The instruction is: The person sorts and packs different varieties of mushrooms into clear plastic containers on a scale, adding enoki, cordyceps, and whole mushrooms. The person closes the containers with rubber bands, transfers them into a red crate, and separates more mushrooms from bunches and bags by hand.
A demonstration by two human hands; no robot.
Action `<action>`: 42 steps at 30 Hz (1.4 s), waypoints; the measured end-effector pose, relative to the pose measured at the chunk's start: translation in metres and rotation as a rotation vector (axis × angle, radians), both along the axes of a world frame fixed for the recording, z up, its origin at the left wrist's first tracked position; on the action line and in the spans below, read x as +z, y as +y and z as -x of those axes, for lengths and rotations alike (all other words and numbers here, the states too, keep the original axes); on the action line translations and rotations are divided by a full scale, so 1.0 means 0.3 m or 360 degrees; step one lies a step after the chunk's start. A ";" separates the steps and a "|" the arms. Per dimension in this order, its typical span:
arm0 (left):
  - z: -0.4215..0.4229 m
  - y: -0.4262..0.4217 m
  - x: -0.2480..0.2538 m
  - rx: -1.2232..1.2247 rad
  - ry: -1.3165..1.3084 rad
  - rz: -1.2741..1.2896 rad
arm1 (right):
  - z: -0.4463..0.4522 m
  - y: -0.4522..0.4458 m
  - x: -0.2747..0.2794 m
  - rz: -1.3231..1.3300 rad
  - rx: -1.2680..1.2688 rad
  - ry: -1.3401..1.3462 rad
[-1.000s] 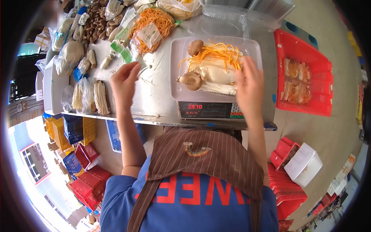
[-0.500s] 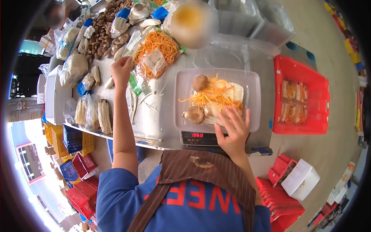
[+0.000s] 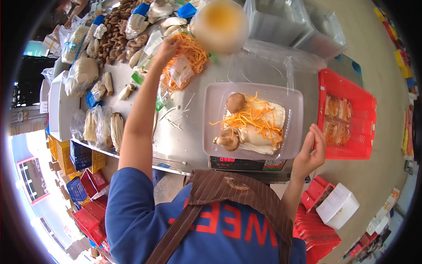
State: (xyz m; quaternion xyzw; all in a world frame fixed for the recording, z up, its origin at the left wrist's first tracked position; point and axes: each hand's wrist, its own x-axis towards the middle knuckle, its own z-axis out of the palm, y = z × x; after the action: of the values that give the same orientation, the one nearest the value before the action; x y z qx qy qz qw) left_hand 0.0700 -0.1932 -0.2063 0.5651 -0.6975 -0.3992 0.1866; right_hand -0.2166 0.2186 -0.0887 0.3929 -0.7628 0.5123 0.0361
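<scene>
My left hand [image 3: 169,47] is closed at the upper left edge of the orange strand pile [image 3: 193,52]; what its fingers pinch is too small to make out. To the right of the scale, my right hand [image 3: 311,149] hangs with its fingers partly apart and nothing in it. A pale tray [image 3: 211,99] rests on the digital scale [image 3: 246,164], whose red display is lit. In the tray lie a round brown mushroom [image 3: 235,102], another brown mushroom [image 3: 228,140], white mushrooms and loose orange strands [image 3: 250,118].
Brown mushrooms [image 3: 115,35] and bagged white mushrooms [image 3: 82,75] cover the back left. Clear plastic containers [image 3: 277,22] stand at the back right. A red crate [image 3: 368,127] with packed trays is at the right. Part of another person [image 3: 77,9] shows at the top left.
My left hand has moved up and right to the orange strands. My right hand has left the food in the tray and moved right. The display reading has changed.
</scene>
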 end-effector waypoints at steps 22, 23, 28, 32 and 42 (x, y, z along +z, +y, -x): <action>-0.138 0.250 0.659 0.0097 0.0639 0.0225 | 0.049 0.138 -0.081 0.0244 -0.0293 -0.0623; -0.107 0.304 0.696 -0.0027 0.0695 0.0158 | 0.049 0.144 -0.076 0.0240 -0.0300 -0.0638; 0.123 0.601 0.714 -0.0499 0.0668 -0.0095 | 0.032 0.135 -0.059 0.0244 -0.0272 -0.0634; 0.306 0.805 0.601 -0.1054 0.0389 -0.0107 | 0.043 0.165 -0.057 0.0256 -0.0281 -0.0614; 0.140 0.759 0.601 -0.0435 0.0331 0.0213 | 0.117 0.282 -0.125 0.0208 -0.0454 -0.0695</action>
State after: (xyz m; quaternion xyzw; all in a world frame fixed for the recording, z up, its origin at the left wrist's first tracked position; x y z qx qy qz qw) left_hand 0.0280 0.0344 -0.0260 0.4070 -0.7698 -0.4298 0.2388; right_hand -0.2516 0.3032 -0.1261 0.1584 -0.7656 0.6227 -0.0320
